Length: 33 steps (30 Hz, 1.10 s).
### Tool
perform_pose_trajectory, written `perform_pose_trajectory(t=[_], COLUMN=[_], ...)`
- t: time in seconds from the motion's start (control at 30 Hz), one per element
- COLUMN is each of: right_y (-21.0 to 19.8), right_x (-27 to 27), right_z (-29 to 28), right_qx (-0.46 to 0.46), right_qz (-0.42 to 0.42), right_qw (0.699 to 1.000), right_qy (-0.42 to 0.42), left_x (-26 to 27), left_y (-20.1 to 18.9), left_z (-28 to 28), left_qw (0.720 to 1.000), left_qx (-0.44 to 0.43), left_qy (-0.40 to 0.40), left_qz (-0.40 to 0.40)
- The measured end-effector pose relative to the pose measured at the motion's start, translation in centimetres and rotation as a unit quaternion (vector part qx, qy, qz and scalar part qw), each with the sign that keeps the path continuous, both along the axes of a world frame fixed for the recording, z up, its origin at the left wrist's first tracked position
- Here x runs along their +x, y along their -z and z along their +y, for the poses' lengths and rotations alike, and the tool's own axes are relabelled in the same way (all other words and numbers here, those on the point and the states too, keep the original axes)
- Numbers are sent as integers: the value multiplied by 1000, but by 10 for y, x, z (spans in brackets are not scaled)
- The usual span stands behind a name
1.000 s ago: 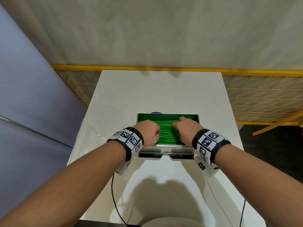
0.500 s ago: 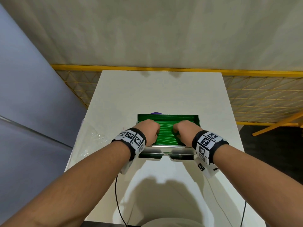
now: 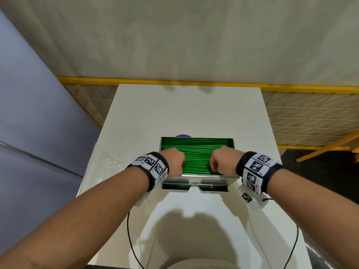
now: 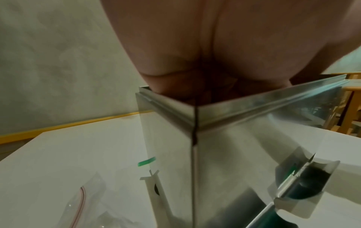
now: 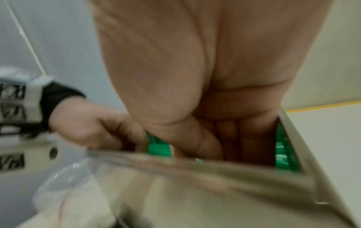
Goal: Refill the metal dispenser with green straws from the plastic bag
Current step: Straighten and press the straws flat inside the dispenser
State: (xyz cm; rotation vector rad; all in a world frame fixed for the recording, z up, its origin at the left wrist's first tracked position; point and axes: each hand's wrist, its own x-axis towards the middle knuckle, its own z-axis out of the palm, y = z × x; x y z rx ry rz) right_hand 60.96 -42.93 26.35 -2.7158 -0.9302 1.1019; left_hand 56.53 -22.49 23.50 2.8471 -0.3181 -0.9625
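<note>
Both the left hand (image 3: 174, 162) and right hand (image 3: 221, 161) reach into the metal dispenser (image 3: 198, 180), fingers curled among the green straws (image 3: 197, 158); whether they grip any cannot be told. The straws look light, slippery and easily bent, best gathered mid-length.

Both forearms reach forward, side by side; the left hand (image 3: 173, 162) and right hand (image 3: 221, 161) are knuckles-up, fingers curled downward.
</note>
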Motion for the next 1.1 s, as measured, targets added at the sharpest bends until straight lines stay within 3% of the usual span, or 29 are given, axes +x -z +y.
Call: perform_pose_trajectory(t=[0.07,0.2,0.33,0.5,0.73,1.0,1.1], right_y=[6,9,12,14,17,8,2], right_x=[-5,5,8,9,8,6,-1], right_z=[5,9,17,21,22,10,4], right_qx=[-51,-48,-91,-75,-108,-20,16], right_qz=[-7,-75,-109,-161,-144,-169,-174], right_qw=[998,996,987,982,980,985,985], right_qy=[-41,-31,-76,-66,-80,-26,0], left_x=[0,4,6,5,4,8,10], left_y=[-1,-3,0,5,8,7,5], left_z=[-3,-4,-3,-1,4,4,1], left_qw=[1000,995,996,984,993,985,991], left_qx=[-8,-41,12,9,55,49,63], left_qy=[2,6,37,42,36,42,45], left_qz=[-10,-90,-84,-174,-94,-161,-107])
